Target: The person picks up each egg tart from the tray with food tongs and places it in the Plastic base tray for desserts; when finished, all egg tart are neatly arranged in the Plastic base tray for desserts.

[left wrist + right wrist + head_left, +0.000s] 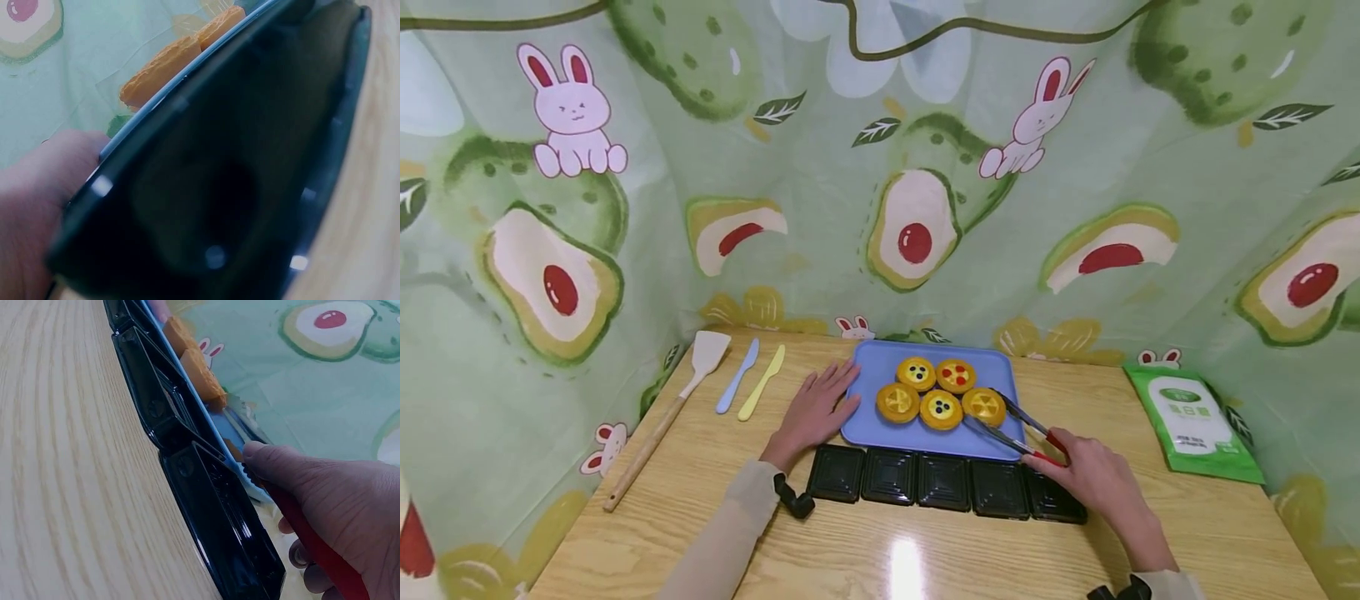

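Observation:
My right hand [1097,471] grips red-handled tongs [1052,450], also seen in the right wrist view. The tips of the tongs stand around the right-hand egg tart [983,407] on the blue tray [865,433]; whether they touch it I cannot tell. Beside it lie several more tarts: one with red pieces [956,376], two with dark berries [941,409] and one with yellow wedges [898,402]. At the tray's left edge rests my left hand [817,408], its fingers extended. A row of black square trays [943,481] stands in front of the blue tray.
On the left lie a spatula [677,408] with a wooden handle, a blue knife [738,376] and a yellow knife [762,382]. A green and white packet [1191,421] lies at the right. Behind the table hangs a printed curtain [820,167].

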